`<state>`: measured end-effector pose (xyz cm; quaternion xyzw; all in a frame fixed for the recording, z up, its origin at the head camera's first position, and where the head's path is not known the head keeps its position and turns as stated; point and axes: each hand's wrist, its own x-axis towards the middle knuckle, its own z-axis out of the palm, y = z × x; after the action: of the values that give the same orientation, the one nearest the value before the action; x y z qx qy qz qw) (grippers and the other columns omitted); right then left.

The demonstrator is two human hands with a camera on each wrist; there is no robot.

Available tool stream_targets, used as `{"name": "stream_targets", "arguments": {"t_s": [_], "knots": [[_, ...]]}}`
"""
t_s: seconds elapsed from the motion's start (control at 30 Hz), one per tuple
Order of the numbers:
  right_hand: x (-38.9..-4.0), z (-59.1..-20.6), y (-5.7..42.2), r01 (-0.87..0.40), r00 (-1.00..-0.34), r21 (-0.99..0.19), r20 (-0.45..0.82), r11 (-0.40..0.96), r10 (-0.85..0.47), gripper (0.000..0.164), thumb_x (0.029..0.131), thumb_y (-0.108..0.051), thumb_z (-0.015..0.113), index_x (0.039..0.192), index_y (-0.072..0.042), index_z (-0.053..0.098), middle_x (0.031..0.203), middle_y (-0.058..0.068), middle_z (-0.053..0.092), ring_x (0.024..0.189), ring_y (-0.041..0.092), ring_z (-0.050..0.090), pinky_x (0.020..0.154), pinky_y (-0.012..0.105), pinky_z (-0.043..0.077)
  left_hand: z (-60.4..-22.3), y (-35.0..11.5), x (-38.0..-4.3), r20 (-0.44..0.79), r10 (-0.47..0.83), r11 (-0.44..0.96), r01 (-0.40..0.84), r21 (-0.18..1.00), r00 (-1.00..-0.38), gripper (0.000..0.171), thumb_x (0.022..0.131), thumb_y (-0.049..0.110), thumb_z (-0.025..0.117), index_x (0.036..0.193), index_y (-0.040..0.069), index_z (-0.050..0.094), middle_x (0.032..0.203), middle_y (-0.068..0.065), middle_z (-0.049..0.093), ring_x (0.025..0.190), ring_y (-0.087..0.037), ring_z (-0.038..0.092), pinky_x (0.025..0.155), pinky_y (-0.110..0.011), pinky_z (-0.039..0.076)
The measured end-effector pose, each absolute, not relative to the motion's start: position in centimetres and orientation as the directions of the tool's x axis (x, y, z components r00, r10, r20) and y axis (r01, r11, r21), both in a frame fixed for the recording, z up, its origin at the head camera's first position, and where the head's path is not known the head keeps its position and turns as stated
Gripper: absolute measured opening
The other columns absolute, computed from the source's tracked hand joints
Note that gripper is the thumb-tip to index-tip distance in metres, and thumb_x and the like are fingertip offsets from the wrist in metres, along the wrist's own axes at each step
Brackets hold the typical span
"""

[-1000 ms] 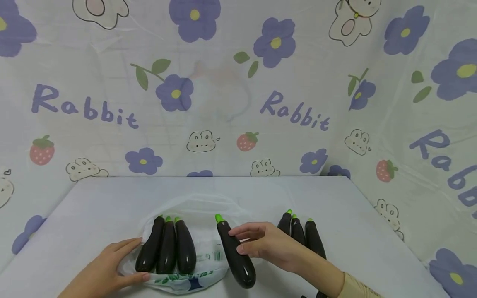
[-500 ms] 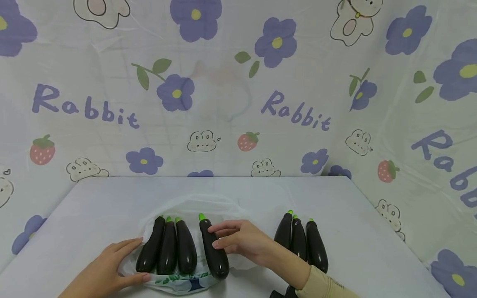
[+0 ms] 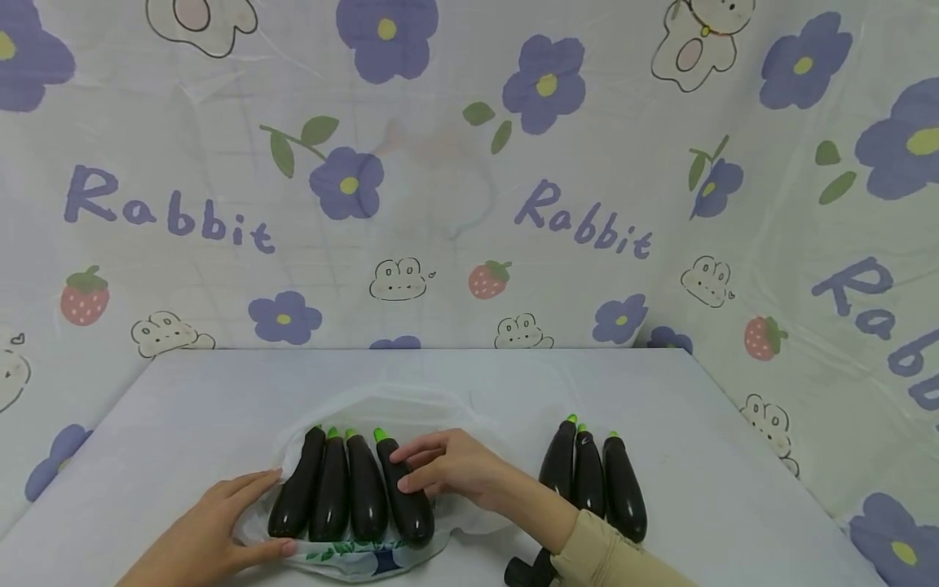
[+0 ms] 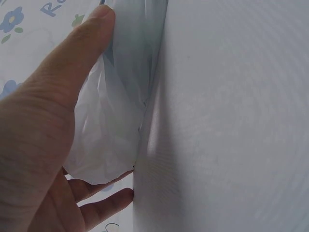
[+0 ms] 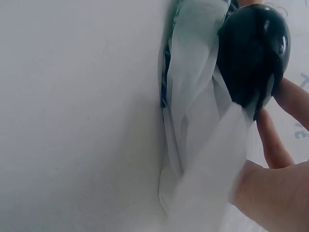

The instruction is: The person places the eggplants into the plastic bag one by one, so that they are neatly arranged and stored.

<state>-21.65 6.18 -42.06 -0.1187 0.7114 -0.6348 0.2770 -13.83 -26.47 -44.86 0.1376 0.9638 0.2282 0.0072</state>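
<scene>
In the head view, my right hand (image 3: 458,473) pinches a dark eggplant (image 3: 411,509) with a bright green stem end, between thumb and fingers. It lies over the white plastic bag (image 3: 352,567), close against three similar eggplants (image 3: 333,489) lined up on it. The right wrist view shows the eggplant's glossy round end (image 5: 253,53) beside the bag's folds (image 5: 203,72). My left hand (image 3: 213,522) rests at the bag's left edge, thumb along the printed front rim, fingers extended along the side. Loose bag film (image 4: 104,130) lies between thumb and fingers in the left wrist view.
Three more eggplants (image 3: 623,489) lie side by side on the white table (image 3: 704,489), right of the bag and partly behind my right arm. A black device (image 3: 521,572) shows under my right sleeve. A printed cloth (image 3: 440,204) hangs behind the table.
My right hand has carried the eggplant leftward, from the bag's right edge to beside the row of three. The left hand has stayed in place at the bag.
</scene>
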Motion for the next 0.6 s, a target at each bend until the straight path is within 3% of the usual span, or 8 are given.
{"name": "stream_targets", "arguments": {"t_s": [0.27, 0.47, 0.6], "knots": [[-22.7, -42.2, 5.3, 0.147, -0.834, -0.965, -0.238, 0.216, -0.498, 0.033, 0.078, -0.002, 0.081, 0.109, -0.008, 0.075, 0.111, 0.007, 0.065, 0.097, 0.021, 0.060, 0.072, 0.035, 0.054, -44.8, -26.4, -13.7, 0.078, 0.274, 0.857, 0.280, 0.433, -0.958, 0.096, 0.070, 0.074, 0.070, 0.138, 0.008, 0.056, 0.133, -0.019, 0.054, 0.120, -0.043, 0.050, 0.089, -0.063, 0.046], [-23.4, -42.4, 5.3, 0.166, -0.789, -0.964, -0.256, 0.207, -0.559, 0.034, 0.083, 0.002, 0.072, 0.116, -0.006, 0.072, 0.113, 0.007, 0.066, 0.089, 0.018, 0.062, 0.068, 0.030, 0.050, -44.6, -26.3, -13.7, 0.057, 0.273, 0.859, 0.270, 0.435, -0.960, 0.096, 0.071, 0.074, 0.070, 0.139, 0.008, 0.055, 0.134, -0.019, 0.054, 0.120, -0.043, 0.049, 0.089, -0.064, 0.046], [-23.8, -42.4, 5.6, 0.178, -0.757, -0.963, -0.266, 0.203, -0.597, 0.038, 0.084, 0.006, 0.069, 0.120, -0.004, 0.071, 0.118, 0.006, 0.065, 0.097, 0.018, 0.060, 0.069, 0.031, 0.050, -44.6, -26.4, -13.7, 0.045, 0.271, 0.859, 0.262, 0.439, -0.962, 0.097, 0.071, 0.074, 0.069, 0.139, 0.007, 0.054, 0.135, -0.019, 0.053, 0.121, -0.043, 0.049, 0.089, -0.064, 0.046]]}}
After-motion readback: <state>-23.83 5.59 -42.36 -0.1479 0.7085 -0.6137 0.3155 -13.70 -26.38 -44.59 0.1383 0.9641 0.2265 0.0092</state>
